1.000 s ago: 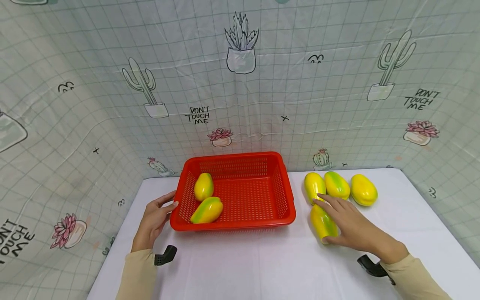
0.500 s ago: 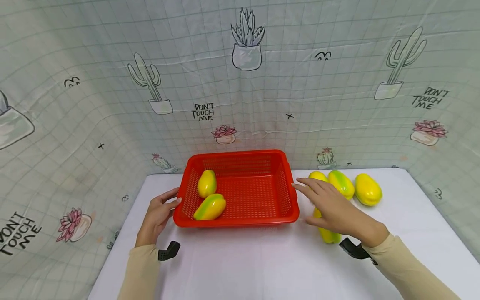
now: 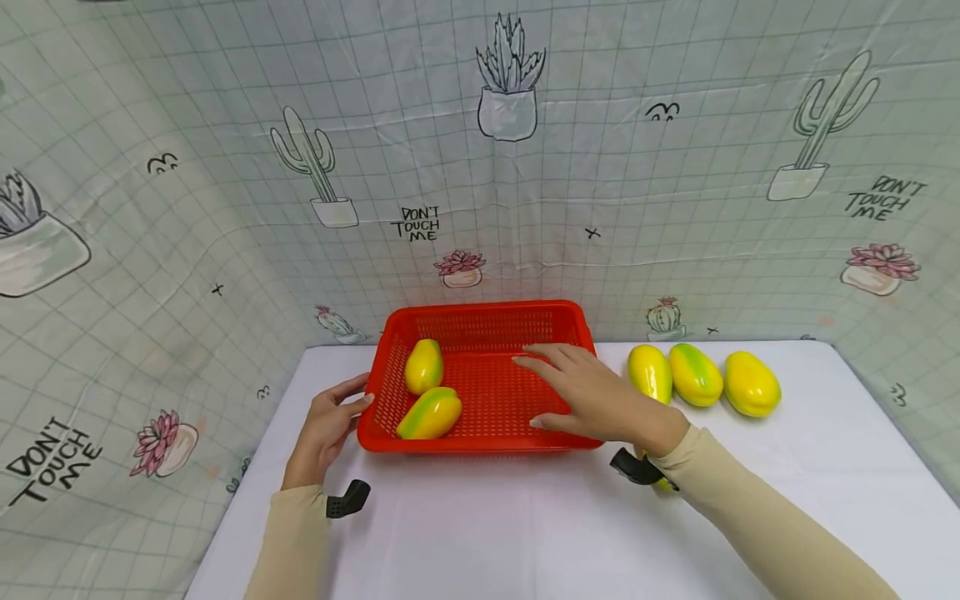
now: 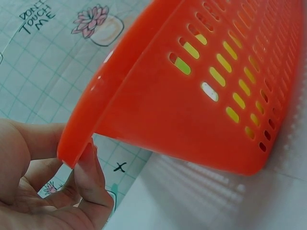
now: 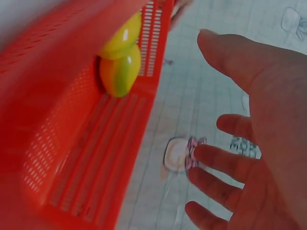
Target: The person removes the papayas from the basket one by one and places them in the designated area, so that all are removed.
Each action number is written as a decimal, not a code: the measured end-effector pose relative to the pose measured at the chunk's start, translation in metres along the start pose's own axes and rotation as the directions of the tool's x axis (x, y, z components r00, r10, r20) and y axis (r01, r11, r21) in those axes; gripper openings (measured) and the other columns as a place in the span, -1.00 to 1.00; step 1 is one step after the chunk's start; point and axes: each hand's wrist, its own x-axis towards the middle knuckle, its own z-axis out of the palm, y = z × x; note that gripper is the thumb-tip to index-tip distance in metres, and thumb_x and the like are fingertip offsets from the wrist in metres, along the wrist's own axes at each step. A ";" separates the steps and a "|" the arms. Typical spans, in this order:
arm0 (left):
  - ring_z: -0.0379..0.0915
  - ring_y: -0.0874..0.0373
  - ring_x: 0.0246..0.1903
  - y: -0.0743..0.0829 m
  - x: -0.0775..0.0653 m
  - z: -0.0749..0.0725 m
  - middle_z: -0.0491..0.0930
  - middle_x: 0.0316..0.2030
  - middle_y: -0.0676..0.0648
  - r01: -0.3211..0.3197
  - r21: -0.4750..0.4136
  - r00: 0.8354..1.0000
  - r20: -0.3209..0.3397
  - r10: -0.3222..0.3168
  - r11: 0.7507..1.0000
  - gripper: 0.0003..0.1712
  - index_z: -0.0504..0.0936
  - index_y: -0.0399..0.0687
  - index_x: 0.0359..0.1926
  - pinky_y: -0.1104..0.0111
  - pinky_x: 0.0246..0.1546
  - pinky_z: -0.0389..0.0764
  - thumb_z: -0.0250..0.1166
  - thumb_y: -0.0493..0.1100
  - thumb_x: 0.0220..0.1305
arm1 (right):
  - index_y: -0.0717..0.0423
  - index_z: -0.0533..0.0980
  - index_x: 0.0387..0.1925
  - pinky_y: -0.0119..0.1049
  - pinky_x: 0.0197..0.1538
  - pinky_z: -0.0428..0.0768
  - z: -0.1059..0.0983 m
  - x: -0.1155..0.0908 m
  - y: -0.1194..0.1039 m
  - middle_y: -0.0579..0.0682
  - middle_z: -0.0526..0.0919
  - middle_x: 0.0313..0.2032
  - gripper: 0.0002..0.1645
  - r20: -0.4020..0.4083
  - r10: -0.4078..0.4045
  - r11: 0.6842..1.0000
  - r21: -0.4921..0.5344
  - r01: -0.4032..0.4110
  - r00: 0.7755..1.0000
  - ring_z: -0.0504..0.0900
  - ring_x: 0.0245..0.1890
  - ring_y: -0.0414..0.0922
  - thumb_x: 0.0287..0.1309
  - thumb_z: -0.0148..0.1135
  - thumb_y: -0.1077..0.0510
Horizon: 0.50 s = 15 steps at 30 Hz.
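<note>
Red basket (image 3: 480, 447) is being pinched at its left-end rim by the left hand (image 3: 327, 429), thumb and fingers closed on the edge; nothing else is being held there. Right hand (image 3: 592, 392) is being held over the right part of the basket, palm down, fingers spread, thumb well apart; nothing is being gripped by it, and in the right wrist view a wide gap is being shown between thumb and fingers. Inside the basket, two yellow-green fruits are being held at the left end: a rear fruit (image 3: 424, 367) and a front fruit (image 3: 431, 414), the latter being laid at a slant. Yellow and green are being shown through the basket slots in the left wrist view. Right of the basket, three more are being supported by the white table (image 3: 480, 533): a left fruit (image 3: 651, 372) and middle fruit (image 3: 696, 375) side by side, right fruit (image 3: 752, 383) just beside. A near fruit (image 3: 665, 485) is being mostly hidden by the right wrist and its black camera mount (image 3: 633, 467). Table is being backed by a grid-and-cactus print cloth (image 3: 405, 158).
</note>
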 end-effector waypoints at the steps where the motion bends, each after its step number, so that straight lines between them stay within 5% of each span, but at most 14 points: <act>1: 0.41 -0.06 0.22 0.000 0.000 0.000 0.25 0.51 -0.31 -0.002 0.000 1.000 -0.001 0.002 1.000 -0.37 0.32 -0.25 0.57 0.56 -0.07 0.67 0.18 -0.32 0.57 | 0.10 0.32 0.55 0.23 0.46 0.38 0.000 0.006 -0.002 0.20 0.39 0.47 0.00 0.007 -0.005 1.000 -0.007 0.005 1.000 0.37 0.45 0.18 0.23 0.53 -0.15; 15: 0.38 -0.16 0.30 0.000 0.000 0.001 0.26 0.51 -0.32 0.000 0.009 1.000 -0.013 0.000 1.000 -0.37 0.32 -0.23 0.58 0.49 0.00 0.69 0.18 -0.31 0.57 | 0.07 0.27 0.59 0.11 0.44 0.45 0.012 0.075 -0.022 0.15 0.43 0.44 -0.01 0.210 -0.015 0.996 -0.088 0.034 0.978 0.43 0.40 0.14 0.30 0.46 -0.18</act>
